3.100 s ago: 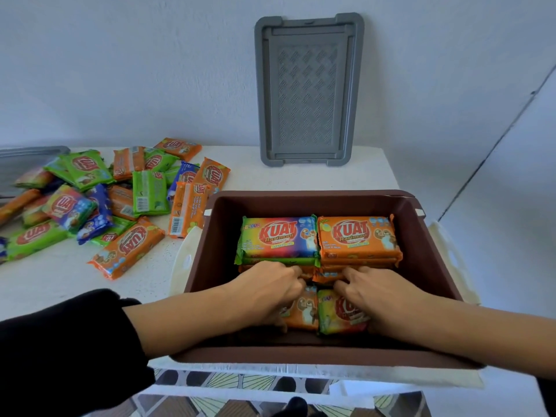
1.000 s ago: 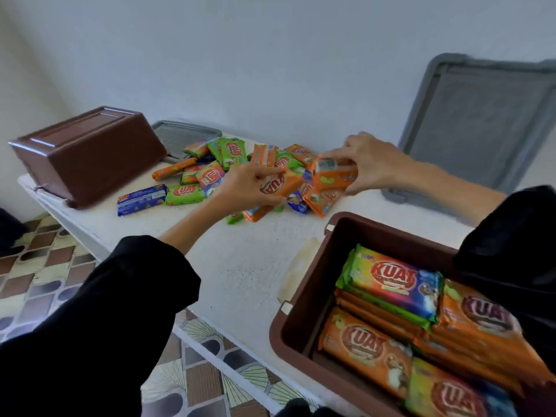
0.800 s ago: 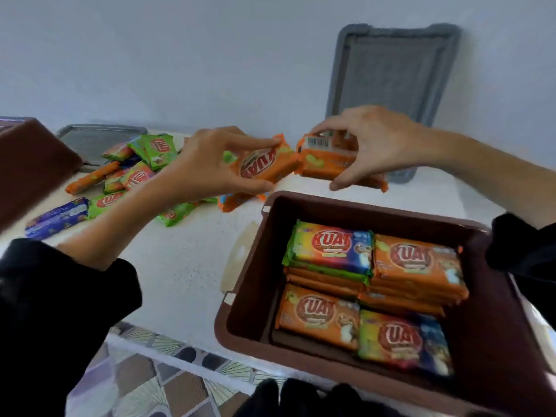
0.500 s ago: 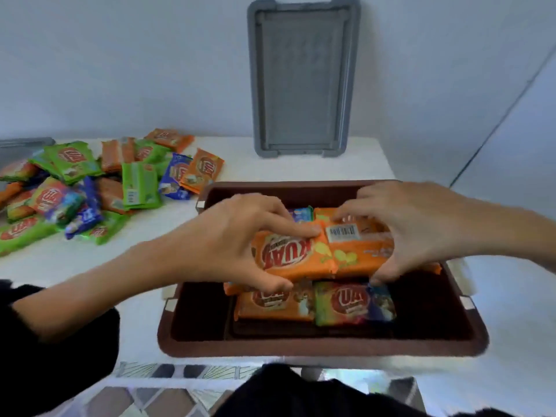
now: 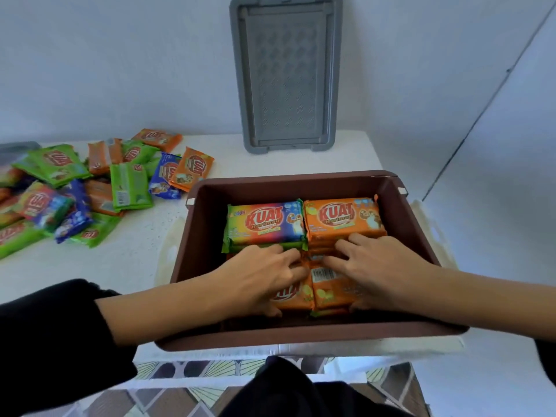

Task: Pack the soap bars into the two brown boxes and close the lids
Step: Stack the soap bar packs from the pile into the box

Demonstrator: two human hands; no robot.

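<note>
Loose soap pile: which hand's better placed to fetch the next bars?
Left, probably. The loose pile lies on the table beyond the brown box, on the left hand side; the right hand would cross over.

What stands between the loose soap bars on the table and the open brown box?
Nothing visible. The pile of wrapped soap bars lies left of the open brown plastic box, with only bare white table between; the box has no lid on.

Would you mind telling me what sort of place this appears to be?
Probably a room in a home, not a factory: a small white table against a plain wall, a patterned tiled floor, and loose soap bars.
</note>
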